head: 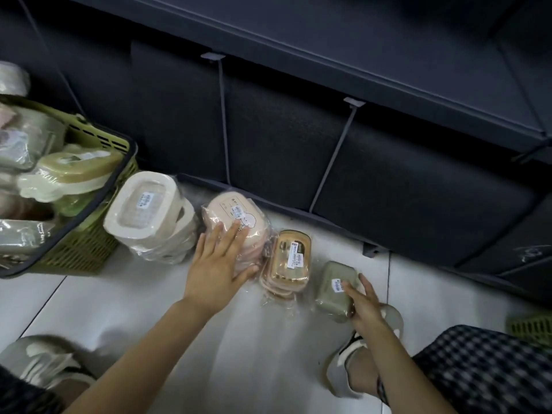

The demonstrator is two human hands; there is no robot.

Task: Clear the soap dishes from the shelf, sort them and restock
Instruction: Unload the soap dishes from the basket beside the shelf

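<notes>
The left hand point(219, 264) lies with its fingers spread flat on top of a pink soap dish point(231, 218) that heads a wrapped pile on the floor point(239, 339), the thumb against the pile's near side. The right hand point(363, 303) grips a grey-green soap dish point(334, 286) at its near end, fingers curled round it, the dish resting on or just above the floor. Between the two sits a short pile of tan soap dishes point(289, 262), and left of the pink pile a cream stack point(146, 210) leans against a green basket point(98, 138) that is heaped with more wrapped dishes.

Sorting looks well begun: four groups by colour and shape are laid out in a row before the dark shelf point(298, 121), whose lower bays appear bare as far as the dim view shows. The basket's load seems not yet sorted, and no dish has gone back on the shelf, so restocking is all to come.
</notes>
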